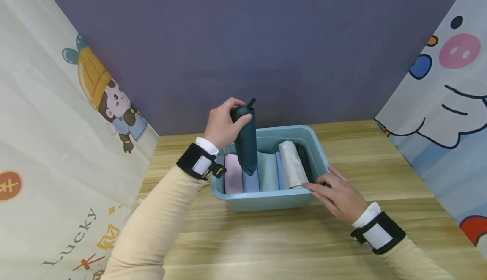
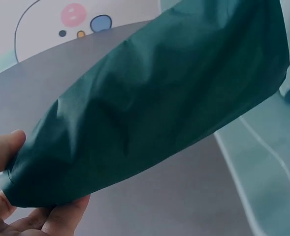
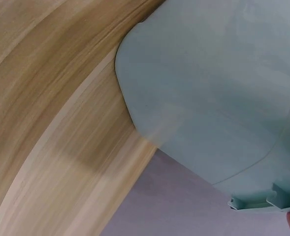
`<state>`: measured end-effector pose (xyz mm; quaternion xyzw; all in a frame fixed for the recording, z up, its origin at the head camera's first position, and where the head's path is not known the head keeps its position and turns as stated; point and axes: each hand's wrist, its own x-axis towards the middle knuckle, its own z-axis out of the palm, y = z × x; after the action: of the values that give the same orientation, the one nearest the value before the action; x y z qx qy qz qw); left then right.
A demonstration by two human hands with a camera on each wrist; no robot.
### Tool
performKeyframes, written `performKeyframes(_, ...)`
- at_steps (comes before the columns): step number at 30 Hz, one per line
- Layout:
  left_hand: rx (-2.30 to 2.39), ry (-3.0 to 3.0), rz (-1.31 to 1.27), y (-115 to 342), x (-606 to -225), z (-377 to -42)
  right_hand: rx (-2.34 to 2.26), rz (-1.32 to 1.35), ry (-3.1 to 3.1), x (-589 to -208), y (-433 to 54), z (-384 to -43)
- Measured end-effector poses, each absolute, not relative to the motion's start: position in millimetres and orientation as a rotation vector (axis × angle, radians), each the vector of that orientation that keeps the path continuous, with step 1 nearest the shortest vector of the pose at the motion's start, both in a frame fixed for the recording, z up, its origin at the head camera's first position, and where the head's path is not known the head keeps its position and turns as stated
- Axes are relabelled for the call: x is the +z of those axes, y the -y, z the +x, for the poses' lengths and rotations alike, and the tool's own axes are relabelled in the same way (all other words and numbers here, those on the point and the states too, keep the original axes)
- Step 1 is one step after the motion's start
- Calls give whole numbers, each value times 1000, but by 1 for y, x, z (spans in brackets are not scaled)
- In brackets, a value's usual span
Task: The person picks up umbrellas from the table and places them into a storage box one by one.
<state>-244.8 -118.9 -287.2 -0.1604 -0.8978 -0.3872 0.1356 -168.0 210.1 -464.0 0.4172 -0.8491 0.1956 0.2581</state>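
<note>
A dark green folding umbrella [image 1: 246, 144] in its sleeve hangs nearly upright over a light blue plastic bin [image 1: 270, 204]. My left hand [image 1: 224, 123] grips its upper end, where a small loop sticks out. In the left wrist view the green sleeve [image 2: 149, 103] fills much of the picture, with thumb and fingers around one end. My right hand [image 1: 338, 195] holds the bin's front right corner, fingers at its rim. Inside the bin stand a pink roll [image 1: 233, 174], blue rolls, a pale green roll [image 1: 268, 172], a whitish roll [image 1: 293, 166] and a black item [image 1: 304, 159].
The bin stands on a wood-grain table [image 1: 243, 246], close to a dark grey-blue panel [image 1: 243, 51] at the back. Printed cartoon curtains hang on the left [image 1: 45, 102] and right [image 1: 456, 123]. The right wrist view shows the bin's outer wall [image 3: 209, 98] beside the table edge.
</note>
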Motion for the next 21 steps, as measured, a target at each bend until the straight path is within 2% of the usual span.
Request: performKeyframes(21,-1113,2875,-285,82,-333,-287,539,1115,2268,-469,-210,-170)
